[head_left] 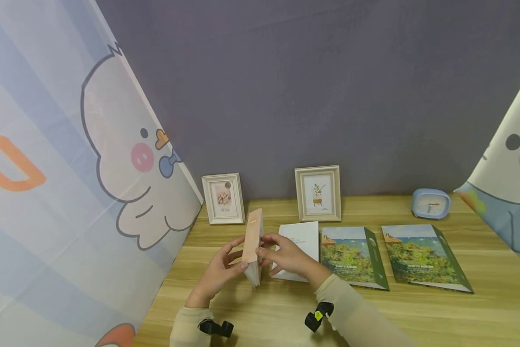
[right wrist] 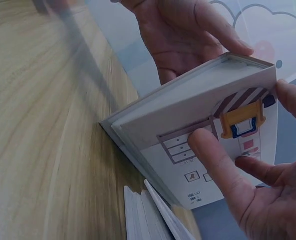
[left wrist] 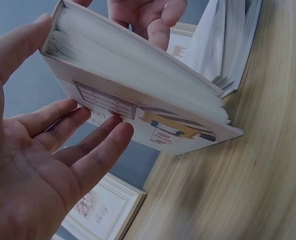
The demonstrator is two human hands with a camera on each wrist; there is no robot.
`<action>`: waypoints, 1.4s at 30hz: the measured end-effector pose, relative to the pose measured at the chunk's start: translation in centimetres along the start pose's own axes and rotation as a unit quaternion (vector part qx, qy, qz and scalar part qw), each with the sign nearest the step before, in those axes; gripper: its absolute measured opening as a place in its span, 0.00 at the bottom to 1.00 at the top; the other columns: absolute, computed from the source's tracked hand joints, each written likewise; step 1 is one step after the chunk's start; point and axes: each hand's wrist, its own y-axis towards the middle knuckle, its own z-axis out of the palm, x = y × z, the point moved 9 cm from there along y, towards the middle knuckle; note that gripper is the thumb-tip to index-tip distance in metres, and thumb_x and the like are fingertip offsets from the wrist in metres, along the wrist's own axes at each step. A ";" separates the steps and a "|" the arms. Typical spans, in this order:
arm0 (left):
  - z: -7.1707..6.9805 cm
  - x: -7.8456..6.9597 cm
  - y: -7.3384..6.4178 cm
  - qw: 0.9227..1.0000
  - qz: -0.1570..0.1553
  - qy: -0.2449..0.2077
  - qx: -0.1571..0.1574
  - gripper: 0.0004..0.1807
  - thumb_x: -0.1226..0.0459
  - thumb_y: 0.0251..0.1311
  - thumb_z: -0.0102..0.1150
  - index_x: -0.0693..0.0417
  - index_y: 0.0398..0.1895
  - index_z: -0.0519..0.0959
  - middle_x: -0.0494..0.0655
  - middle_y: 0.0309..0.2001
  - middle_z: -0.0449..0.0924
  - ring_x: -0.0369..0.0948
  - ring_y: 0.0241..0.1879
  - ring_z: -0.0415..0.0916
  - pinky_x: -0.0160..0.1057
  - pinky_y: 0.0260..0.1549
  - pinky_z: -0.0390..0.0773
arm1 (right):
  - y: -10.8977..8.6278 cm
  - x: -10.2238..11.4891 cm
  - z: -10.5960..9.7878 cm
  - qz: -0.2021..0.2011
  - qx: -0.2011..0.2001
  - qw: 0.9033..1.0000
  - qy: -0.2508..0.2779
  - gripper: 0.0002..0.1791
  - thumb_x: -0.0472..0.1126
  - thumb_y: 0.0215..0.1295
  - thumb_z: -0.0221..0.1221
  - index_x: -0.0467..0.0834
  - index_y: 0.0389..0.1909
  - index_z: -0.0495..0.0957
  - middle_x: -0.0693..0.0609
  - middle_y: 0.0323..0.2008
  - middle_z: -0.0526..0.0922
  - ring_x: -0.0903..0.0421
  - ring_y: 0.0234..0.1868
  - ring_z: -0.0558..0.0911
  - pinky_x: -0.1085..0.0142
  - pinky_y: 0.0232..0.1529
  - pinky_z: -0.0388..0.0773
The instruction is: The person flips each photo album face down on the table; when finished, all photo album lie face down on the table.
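A thick album-like book [head_left: 253,231] with a pale peach spine stands on edge between the two hands. Furniture drawings, including drawers and a yellow chair, decorate its covers [right wrist: 187,135], and its page block [left wrist: 123,55] shows in the left wrist view. My left hand [head_left: 216,275] holds one side, thumb at the spine edge and fingertips against the cover. From the other side my right hand [head_left: 291,255] grips it, its thumb near the spine and fingers on the cover. Whether the book's lower edge touches the table I cannot tell.
Right of the held book lies a white book [head_left: 305,236], partly behind the right hand. Two green photo albums [head_left: 346,253] [head_left: 420,255] lie farther right. Picture frames [head_left: 223,198] [head_left: 318,193] and a blue clock [head_left: 431,203] stand along the wooden table's back [head_left: 372,318].
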 end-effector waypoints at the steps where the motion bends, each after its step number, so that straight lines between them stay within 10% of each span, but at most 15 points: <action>1: 0.0 0.1 0.0 1.000 -0.001 0.000 0.001 0.38 0.68 0.71 0.65 0.52 0.81 0.61 0.62 0.78 0.59 0.65 0.71 0.66 0.45 0.58 0.83 | 0.0 0.0 0.0 0.000 0.000 1.000 0.002 0.41 0.55 0.75 0.63 0.33 0.75 0.63 0.34 0.65 0.72 0.33 0.49 0.86 0.51 0.35 0.90; 22: -0.6 1.2 0.3 0.998 0.030 0.061 -0.001 0.32 0.69 0.66 0.70 0.57 0.72 0.72 0.54 0.76 0.67 0.55 0.75 0.63 0.56 0.67 0.74 | 0.0 -0.7 -0.5 0.000 -0.024 0.999 0.024 0.23 0.39 0.74 0.62 0.34 0.66 0.74 0.39 0.49 0.79 0.45 0.39 0.86 0.51 0.36 0.90; 42: -1.4 2.9 0.3 0.992 0.000 0.122 -0.032 0.28 0.66 0.61 0.76 0.55 0.65 0.80 0.51 0.73 0.72 0.55 0.78 0.57 0.65 0.74 0.57 | 0.4 -1.9 -1.3 -0.007 -0.063 0.998 0.006 0.34 0.33 0.67 0.67 0.28 0.71 0.68 0.39 0.44 0.83 0.48 0.33 0.88 0.54 0.33 0.90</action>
